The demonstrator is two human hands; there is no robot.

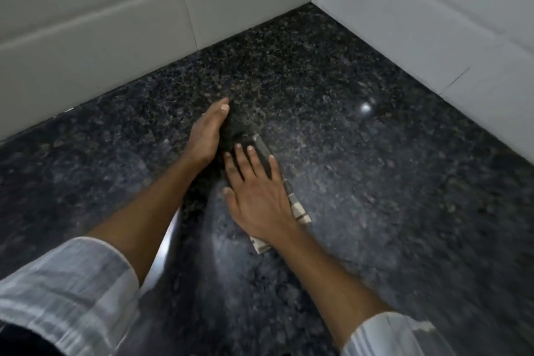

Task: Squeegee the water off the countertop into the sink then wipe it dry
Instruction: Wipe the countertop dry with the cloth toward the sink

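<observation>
The dark speckled granite countertop (384, 182) fills the view, with a faint wet sheen and a light glare spot. A folded cloth (265, 152), dark grey with a pale checked border, lies on it near the middle. My right hand (257, 199) presses flat on the cloth, fingers spread over its top. Just left of the cloth, my left hand (206, 136) stands on its edge on the counter, fingers straight and together, palm against the cloth's side. No squeegee is in view.
White tiled walls (86, 23) meet in a corner at the back, the right wall (433, 23) running along the counter's right side. A curved shiny metal rim (169, 237), probably the sink's, shows under my left forearm.
</observation>
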